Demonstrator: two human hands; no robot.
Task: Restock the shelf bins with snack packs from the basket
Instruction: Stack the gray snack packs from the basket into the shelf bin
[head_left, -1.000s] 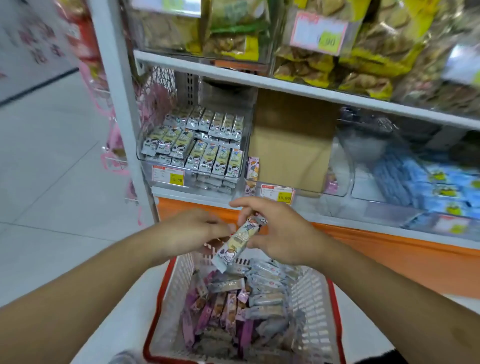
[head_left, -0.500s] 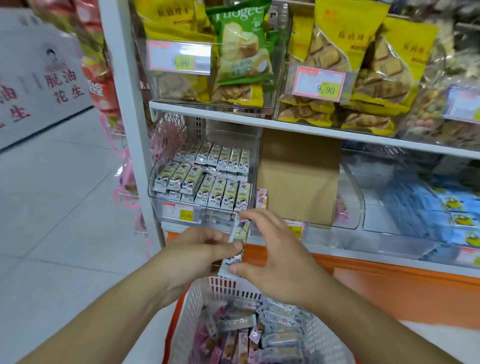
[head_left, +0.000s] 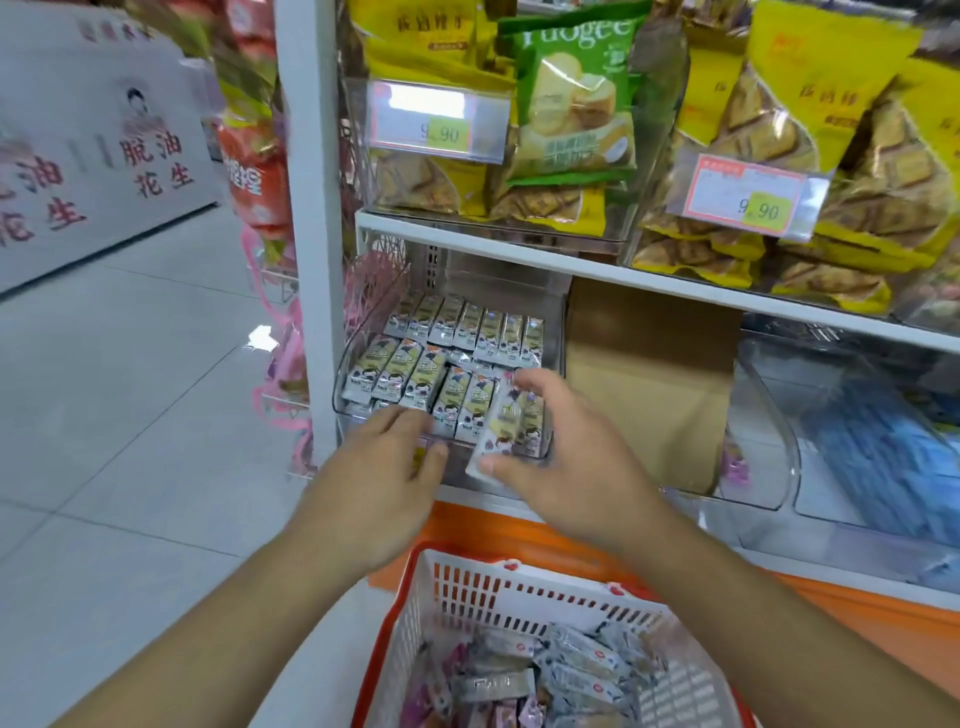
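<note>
Holding: my right hand (head_left: 566, 457) pinches one snack pack (head_left: 498, 431) end to end, thumb low, fingers on top
Pack position: tilted at the front right of the clear bin (head_left: 363, 332), over its rows of packs
Left hand (head_left: 384, 467): fingers loosely extended at the bin's front lip, holding nothing
Basket (head_left: 415, 587): below, packs inside

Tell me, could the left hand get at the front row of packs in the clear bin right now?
Probably yes. The left hand holds nothing and hovers at the clear bin, whose top is open, with nothing between it and the front row of packs.
</note>
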